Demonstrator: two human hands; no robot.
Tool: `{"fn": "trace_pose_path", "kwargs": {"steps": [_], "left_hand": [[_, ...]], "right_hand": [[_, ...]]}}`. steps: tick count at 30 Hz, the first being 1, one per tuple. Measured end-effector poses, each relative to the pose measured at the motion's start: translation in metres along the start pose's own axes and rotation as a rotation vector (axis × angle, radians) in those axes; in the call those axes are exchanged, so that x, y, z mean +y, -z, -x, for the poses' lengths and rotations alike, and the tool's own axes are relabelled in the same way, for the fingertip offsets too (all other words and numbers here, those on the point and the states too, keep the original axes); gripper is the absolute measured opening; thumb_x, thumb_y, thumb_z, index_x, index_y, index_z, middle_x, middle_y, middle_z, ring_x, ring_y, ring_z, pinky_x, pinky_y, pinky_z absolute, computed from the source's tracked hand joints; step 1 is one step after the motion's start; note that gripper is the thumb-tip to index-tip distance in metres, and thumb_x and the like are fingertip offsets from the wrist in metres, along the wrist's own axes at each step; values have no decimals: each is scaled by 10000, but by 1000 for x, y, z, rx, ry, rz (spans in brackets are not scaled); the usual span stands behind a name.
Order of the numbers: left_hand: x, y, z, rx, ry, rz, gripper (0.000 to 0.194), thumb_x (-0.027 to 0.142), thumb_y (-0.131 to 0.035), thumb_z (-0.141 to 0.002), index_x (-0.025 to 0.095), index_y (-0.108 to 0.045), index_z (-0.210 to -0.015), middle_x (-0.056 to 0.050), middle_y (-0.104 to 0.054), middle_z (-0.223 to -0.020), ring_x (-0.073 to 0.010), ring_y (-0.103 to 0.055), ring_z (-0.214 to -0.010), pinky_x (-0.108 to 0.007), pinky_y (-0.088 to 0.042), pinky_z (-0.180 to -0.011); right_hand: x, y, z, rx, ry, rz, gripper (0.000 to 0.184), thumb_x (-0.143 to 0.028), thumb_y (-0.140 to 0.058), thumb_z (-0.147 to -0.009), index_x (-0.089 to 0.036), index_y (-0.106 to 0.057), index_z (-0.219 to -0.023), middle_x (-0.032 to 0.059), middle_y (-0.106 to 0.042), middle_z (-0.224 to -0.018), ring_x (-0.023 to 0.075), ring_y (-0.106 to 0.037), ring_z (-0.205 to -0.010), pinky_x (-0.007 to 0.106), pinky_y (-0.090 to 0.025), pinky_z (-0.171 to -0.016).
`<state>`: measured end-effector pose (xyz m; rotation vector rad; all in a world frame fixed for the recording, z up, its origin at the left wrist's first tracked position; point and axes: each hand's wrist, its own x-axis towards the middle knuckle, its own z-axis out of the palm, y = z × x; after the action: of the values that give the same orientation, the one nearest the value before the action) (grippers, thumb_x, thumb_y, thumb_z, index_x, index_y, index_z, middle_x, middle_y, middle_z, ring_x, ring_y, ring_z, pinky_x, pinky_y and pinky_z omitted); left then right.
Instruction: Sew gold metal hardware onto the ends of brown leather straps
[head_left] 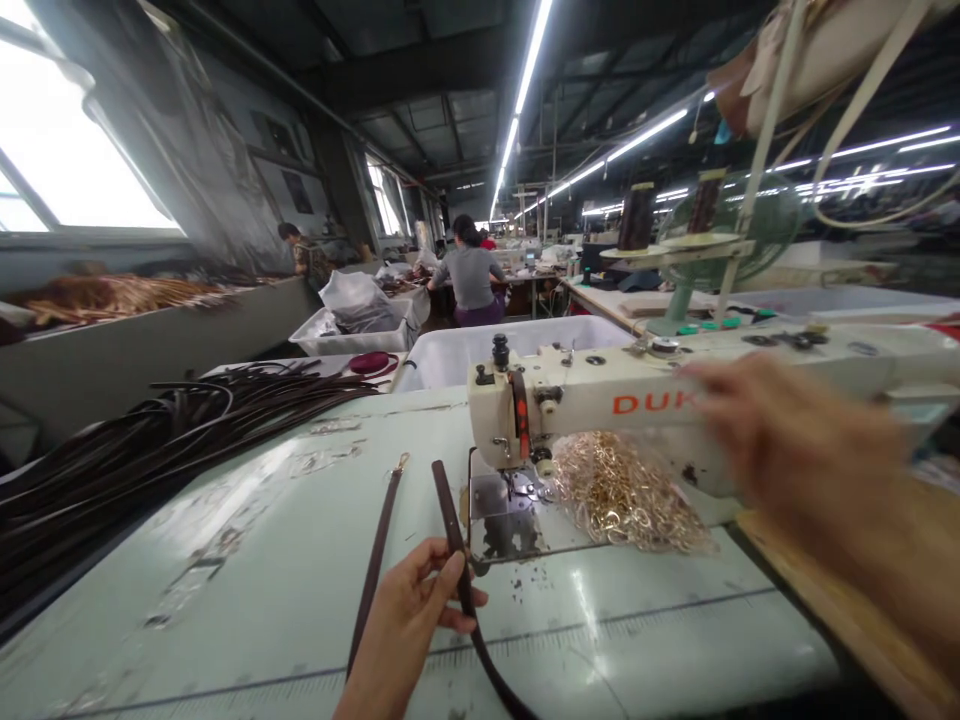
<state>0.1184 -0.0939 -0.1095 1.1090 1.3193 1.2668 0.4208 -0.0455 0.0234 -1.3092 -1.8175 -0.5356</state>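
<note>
My left hand (420,610) pinches a dark brown leather strap (450,510) between thumb and fingers, its end pointing up and away. To the left of that hand lies a second dark strap (381,540) with a gold clasp (402,463) at its tip. My right hand (787,430), smeared by motion, is raised in front of the sewing machine (585,400); its fingers cannot be made out. Beneath the machine's arm sits a clear bag of gold metal clasps (615,490), right of the needle area and metal plate (502,520).
A heap of long dark straps (172,430) covers the table's left side. Behind the machine stands a white bin (450,350), with thread spools (637,215) and a green fan (735,225) at the right. One co-worker (471,275) sits ahead, another person (304,255) further left.
</note>
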Motion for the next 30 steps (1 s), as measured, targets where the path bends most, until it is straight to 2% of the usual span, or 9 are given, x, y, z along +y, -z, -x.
{"fn": "trace_pose_path", "kwargs": {"steps": [2,4,6,10,14,16,21,25,30], "left_hand": [[0,1,-1,-19,3,-17,312,451,-665,-775,149,-615,-835,-47,-616,-760,-214,-669,-673,-249,-538,-510],[-1,3,-2,-28,-13,-24,312,452,-662,-779,149,-602,-822,-42,-613,-752,-214,-672,-655,-253,-539,-505],[-3,4,-4,-25,-28,-17,324,461,-675,-763,152,-586,-790,-32,-601,-729,-217,-671,-633,-264,-541,-493],[-9,7,-9,-34,-32,-18,347,481,-699,-730,155,-585,-760,-25,-589,-703,-210,-652,-587,-276,-532,-458],[-10,13,-9,-77,-27,-34,363,497,-682,-746,148,-603,-804,-39,-603,-740,-196,-639,-581,-277,-520,-479],[-7,16,-5,-100,27,62,356,479,-693,-750,142,-602,-817,-29,-590,-704,-175,-622,-584,-242,-482,-492],[-2,22,13,-231,323,799,286,287,-775,-718,129,-557,-813,41,-493,-670,-23,-414,-494,-159,-344,-508],[-8,19,29,-404,446,1130,342,232,-775,-713,156,-442,-694,109,-290,-533,-5,-191,-378,-167,-191,-407],[-16,11,41,-560,491,1139,417,268,-713,-780,191,-322,-654,124,-198,-482,-18,-43,-338,-195,-93,-378]], "right_hand": [[-58,-41,38,-216,332,-3,193,-279,-384,-967,-224,-567,-937,51,-565,-800,181,-490,-649,303,-310,-525],[-101,-80,64,-375,349,-13,81,-213,-469,-932,-192,-545,-916,49,-565,-827,193,-531,-710,298,-351,-524],[-123,-110,75,-460,348,16,17,-159,-523,-894,-170,-533,-901,64,-568,-865,212,-548,-761,309,-397,-540],[-132,-135,69,-516,409,-26,89,-135,-589,-840,-160,-519,-889,56,-554,-858,218,-543,-773,318,-420,-528],[-131,-132,64,-518,534,-121,115,-114,-595,-833,-183,-507,-860,17,-557,-848,201,-537,-773,306,-406,-524],[-127,-126,64,-509,539,-151,83,-121,-556,-868,-187,-507,-851,14,-560,-840,196,-537,-769,300,-391,-528],[-114,-108,63,-543,168,-234,106,-269,-488,-938,-178,-539,-959,39,-578,-909,190,-560,-754,296,-376,-570],[-123,-101,63,-705,-236,-812,334,-462,-587,-860,-182,-544,-1037,-34,-505,-685,123,-476,-608,245,-343,-555],[-146,-104,61,-959,-688,-1602,408,-551,-627,-792,-156,-543,-846,-104,-252,-499,54,-166,-425,211,-109,-391]]}}
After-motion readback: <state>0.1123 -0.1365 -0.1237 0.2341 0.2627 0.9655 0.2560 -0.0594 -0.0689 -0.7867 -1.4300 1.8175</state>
